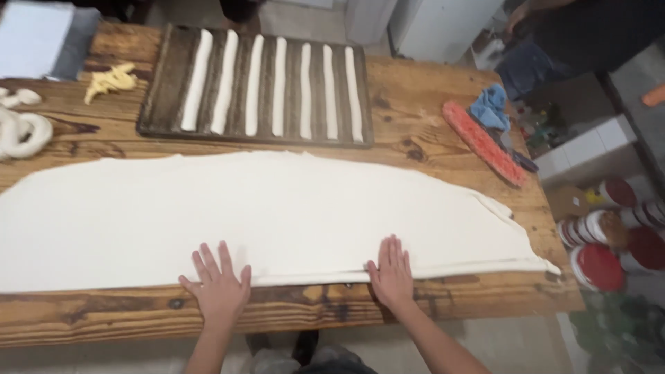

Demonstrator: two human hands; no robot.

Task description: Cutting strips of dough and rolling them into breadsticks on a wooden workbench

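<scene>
Both hands lie flat and open, fingers spread, gripping nothing: the left hand (218,291) and the right hand (392,273) press their fingers onto the near edge of a long sheet of pale dough (263,215) that stretches far out past either hand across the wooden table (415,104). The edge under the fingertips looks folded over into a low lip. The sheet looks thin, soft and limp, likely to stretch or tear if lifted by one spot, so it seems best handled along that near edge with flat palms. Beyond the hands, past the sheet, a dark ridged tray (159,83) holds rolled dough sticks (279,86); a red brush (483,142) lies beyond the right hand.
</scene>
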